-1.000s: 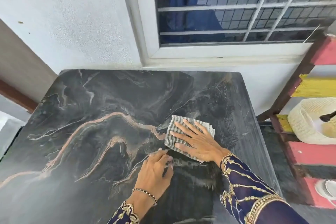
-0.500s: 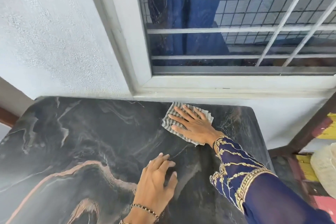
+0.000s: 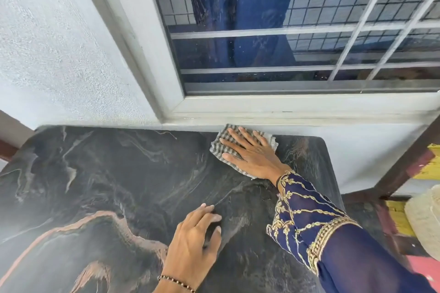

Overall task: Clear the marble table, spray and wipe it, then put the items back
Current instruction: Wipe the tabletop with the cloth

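Observation:
The black marble table with pale and copper veins fills the lower view. A grey-and-white checked cloth lies flat at the table's far edge, against the wall under the window. My right hand presses down on the cloth with its fingers spread. My left hand rests on the marble nearer to me, fingers bent and fingertips touching the surface, holding nothing. No other items stand on the tabletop.
A textured white wall and a barred window stand right behind the table. At the right is a wooden rack painted yellow and red, with a cream woven basket on it.
My right hand has slid the cloth away from me, from the table's middle right to its far edge by the wall. My left hand has stayed planted on the marble.

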